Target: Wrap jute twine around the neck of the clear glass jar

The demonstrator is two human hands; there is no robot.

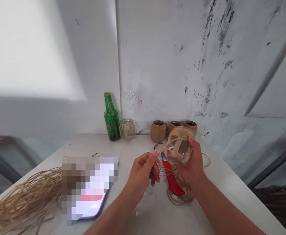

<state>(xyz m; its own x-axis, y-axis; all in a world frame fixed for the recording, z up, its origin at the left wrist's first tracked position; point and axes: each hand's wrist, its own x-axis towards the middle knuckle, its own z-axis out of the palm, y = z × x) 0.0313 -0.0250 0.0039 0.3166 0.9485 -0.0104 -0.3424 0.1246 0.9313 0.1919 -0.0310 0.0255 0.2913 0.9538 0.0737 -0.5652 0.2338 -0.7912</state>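
Observation:
In my right hand (194,164) is a small glass jar (179,150), held tilted above the table. Twine is wound around its upper part, and strips of tape run down the bare glass below. My left hand (144,169) pinches a strand of twine (166,147) between thumb and forefinger, to the left of the jar; the strand leads to the wrapped part. Beneath the hands lies a red-handled tool (171,178), its far end partly hidden by the jar and twine. A loose coil of twine (179,200) lies around it.
Three twine-wrapped jars (158,132) stand by the wall, two partly behind the held jar. Left of them are a bare glass jar (127,130) and a green bottle (112,119). A twine bundle (27,192) and a phone (92,195), partly blurred out, lie on the left of the white table (123,153).

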